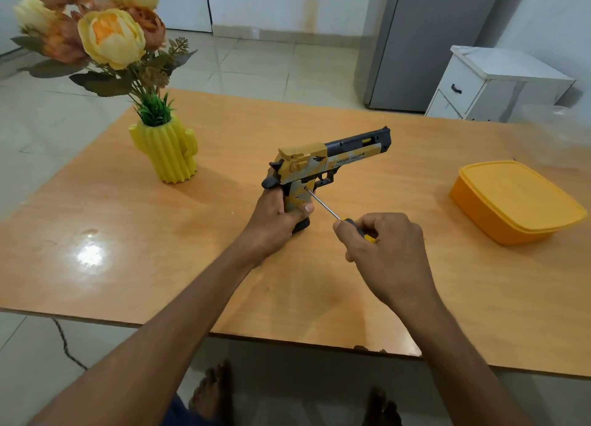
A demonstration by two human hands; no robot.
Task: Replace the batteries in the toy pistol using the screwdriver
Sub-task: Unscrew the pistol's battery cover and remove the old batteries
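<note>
While the person's bare feet (212, 390) show on the tiled floor below the near edge of the bench (160, 265), both forearms reach out over the wooden top. Nearest of the two, the right hand (383, 252) is closed in a fist-like grip around the black-and-yellow handle of a screwdriver (323, 205), whose thin metal shaft slants up and to the left. Its tip meets the side of the toy pistol (323, 166) at a small hole just behind the trigger, at the top of the handle. Slightly farther out, the left hand (275, 217) wraps tightly round the pistol's handle, thumb pressed across the near side, holding the toy upright with its butt close to the bench; whether it touches the surface cannot be told. Yellow and grey camouflage covers the pistol's body, with a black muzzle pointing right and away, and lettering runs along the slide.

Off to the right, well apart from the hands, a closed orange plastic box (511, 198) lies on the bench. To the left and a little farther back stands a yellow cactus-shaped vase (166, 153) holding artificial yellow and orange flowers (108, 38). Beyond the bench, a white drawer cabinet (499, 83) stands beside a grey refrigerator (425, 41).
</note>
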